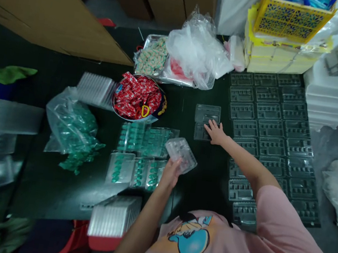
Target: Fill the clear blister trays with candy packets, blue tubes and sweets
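My left hand [171, 173] grips a small stack of clear plastic blister trays [184, 153], raised and tilted over the dark table. My right hand [216, 132] is stretched out with fingers spread, resting on or just above a clear blister pack [207, 113] that lies opened flat. Left of my left hand, several packs hold rows of green pieces [138, 172]. Farther right, an array of clear trays [257, 128] covers the table in columns.
A tub of red patterned packets [138, 97] stands at the back, near a tray of small pale-green pieces [153, 56] and plastic bags [198, 47]. A bag of green pieces [74, 124] lies left. Stacked trays [115, 217] stand near the front edge. A yellow crate [291, 20] sits back right.
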`<state>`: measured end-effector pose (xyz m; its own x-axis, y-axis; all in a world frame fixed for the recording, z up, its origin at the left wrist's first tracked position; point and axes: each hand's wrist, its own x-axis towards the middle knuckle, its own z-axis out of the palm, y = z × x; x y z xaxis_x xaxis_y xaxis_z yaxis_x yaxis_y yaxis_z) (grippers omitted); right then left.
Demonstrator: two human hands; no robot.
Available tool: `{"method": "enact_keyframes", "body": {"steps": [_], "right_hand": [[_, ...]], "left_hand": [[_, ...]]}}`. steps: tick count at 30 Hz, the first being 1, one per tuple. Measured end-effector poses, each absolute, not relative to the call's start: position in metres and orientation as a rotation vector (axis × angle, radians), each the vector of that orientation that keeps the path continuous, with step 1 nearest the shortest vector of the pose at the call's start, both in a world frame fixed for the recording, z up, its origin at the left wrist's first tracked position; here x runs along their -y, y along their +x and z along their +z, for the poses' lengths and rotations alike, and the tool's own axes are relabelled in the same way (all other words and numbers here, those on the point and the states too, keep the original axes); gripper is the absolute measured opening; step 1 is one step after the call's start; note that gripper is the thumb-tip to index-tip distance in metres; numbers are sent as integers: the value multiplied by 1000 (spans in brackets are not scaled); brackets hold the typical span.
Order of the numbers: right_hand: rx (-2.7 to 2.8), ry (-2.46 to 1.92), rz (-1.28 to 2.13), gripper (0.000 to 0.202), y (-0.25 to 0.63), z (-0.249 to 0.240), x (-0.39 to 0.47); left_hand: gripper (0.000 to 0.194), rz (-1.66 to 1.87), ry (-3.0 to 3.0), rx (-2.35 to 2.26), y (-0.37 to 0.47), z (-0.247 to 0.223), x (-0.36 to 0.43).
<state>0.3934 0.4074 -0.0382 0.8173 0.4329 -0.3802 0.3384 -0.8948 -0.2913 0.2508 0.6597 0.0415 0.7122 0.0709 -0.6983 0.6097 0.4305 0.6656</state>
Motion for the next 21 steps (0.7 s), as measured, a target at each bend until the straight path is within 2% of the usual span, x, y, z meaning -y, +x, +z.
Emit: {"method": "enact_keyframes", "body": {"steps": [7, 13, 17, 21], "right_hand": [[392, -2763, 608, 109, 500, -51, -377], [294, -2702, 557, 110, 537, -40, -364], [255, -2527, 271, 110, 550, -24, -379], [-68, -2184, 67, 118, 584, -19, -416]], "left_hand": [[47, -409, 1065, -744, 272, 38, -652], [50, -412, 1058, -738, 285, 32, -640], [51, -415, 1000, -667, 278, 3, -625], [56, -397, 915, -598, 267, -41, -608]]}}
